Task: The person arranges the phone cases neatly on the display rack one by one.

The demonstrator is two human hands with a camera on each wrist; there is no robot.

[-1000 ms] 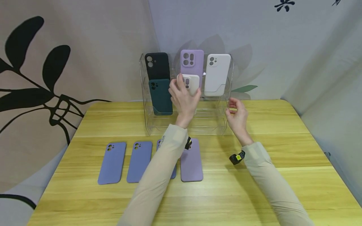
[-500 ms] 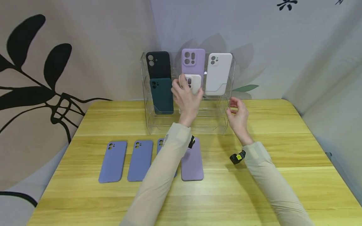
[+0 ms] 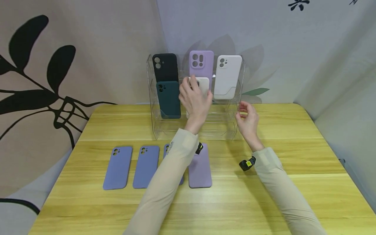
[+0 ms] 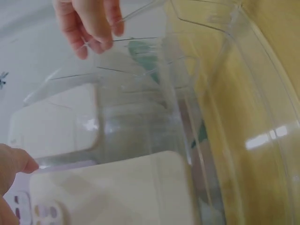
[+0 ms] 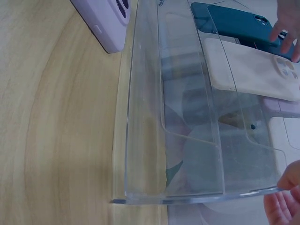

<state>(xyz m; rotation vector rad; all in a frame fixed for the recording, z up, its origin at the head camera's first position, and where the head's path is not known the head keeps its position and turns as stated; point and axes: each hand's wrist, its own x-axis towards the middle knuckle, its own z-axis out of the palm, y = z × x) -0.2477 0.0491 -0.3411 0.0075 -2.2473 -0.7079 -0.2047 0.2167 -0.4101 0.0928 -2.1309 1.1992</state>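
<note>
The left hand (image 3: 195,102) has its fingers apart around the top of the cream case (image 5: 248,70), which leans in the clear rack (image 5: 187,199) before the lilac case (image 3: 208,65); whether they touch, I can't tell. The right hand (image 3: 247,122) pinches the rack's side (wise, since light plastic probably slides). I'd settle the case gently, evenly, squared beside the teal case (image 3: 169,101).

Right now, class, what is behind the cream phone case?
A lilac phone case: its top, with camera cutouts, shows above the cream phone case. Most of its lower part is covered and cannot be seen.
</note>
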